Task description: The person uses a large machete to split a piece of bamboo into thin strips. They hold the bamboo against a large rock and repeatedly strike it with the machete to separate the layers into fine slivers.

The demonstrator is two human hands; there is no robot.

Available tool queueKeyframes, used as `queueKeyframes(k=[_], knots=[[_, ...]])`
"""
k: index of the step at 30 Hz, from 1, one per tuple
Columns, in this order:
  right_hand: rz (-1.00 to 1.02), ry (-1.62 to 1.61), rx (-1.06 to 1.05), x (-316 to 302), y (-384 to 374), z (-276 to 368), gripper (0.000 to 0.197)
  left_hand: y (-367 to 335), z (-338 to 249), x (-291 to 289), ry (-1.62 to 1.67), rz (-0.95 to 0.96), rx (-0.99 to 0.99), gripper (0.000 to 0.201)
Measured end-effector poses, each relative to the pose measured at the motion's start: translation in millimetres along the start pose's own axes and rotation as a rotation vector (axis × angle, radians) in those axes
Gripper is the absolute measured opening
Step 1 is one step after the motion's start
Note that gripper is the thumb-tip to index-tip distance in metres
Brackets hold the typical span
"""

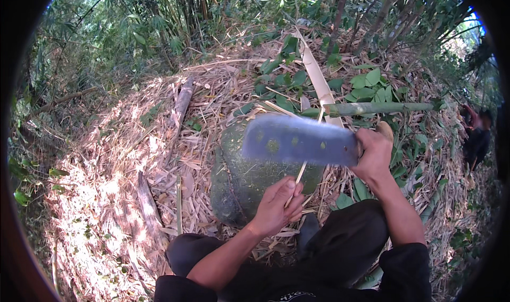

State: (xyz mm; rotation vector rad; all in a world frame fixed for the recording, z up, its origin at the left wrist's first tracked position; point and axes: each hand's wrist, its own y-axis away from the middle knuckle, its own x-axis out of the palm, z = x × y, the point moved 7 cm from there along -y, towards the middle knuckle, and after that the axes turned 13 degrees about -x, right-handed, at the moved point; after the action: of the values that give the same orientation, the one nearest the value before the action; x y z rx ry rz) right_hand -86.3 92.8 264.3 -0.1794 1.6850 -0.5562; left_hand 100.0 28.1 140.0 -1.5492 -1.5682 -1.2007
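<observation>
In my right hand [374, 153] I grip a broad-bladed cleaver [305, 137] by its handle; the wooden end shows above the fist. Its blade lies level, pointing left, with a motion-blurred upper edge. My left hand [277, 206] is closed round a thin pale strip of split bamboo [300, 173]. The strip slants up and right, meets the blade, and shows again above it. Whether the blade touches or only passes in front cannot be told. Beneath both hands sits a large, rounded, dark-green lump [234, 180], perhaps a mossy rock, partly hidden by blade and hand.
Cut green bamboo stem [382, 108] lies at right, by a wide pale bamboo strip [316, 73]. Wooden pieces [183, 100] rest on dry leaf litter [106, 196] at left. Green leaves [369, 87] spread around the stem. Bamboo thickets [175, 15] stand behind. A person [475, 134] is at far right.
</observation>
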Motion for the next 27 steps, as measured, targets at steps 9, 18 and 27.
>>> queueKeyframes(k=[9,18,27], knots=[[0.004,-0.078,-0.038,-18,8,24,0.027,5,-8,-2,0.079,-0.03,-0.063,0.035],[0.119,-0.19,-0.262,9,-4,66,0.031,25,2,-20,0.203,-0.275,-0.084,0.029],[0.166,0.087,0.52,-10,14,-35,0.027,16,2,4,0.224,-0.12,-0.051,0.027]])
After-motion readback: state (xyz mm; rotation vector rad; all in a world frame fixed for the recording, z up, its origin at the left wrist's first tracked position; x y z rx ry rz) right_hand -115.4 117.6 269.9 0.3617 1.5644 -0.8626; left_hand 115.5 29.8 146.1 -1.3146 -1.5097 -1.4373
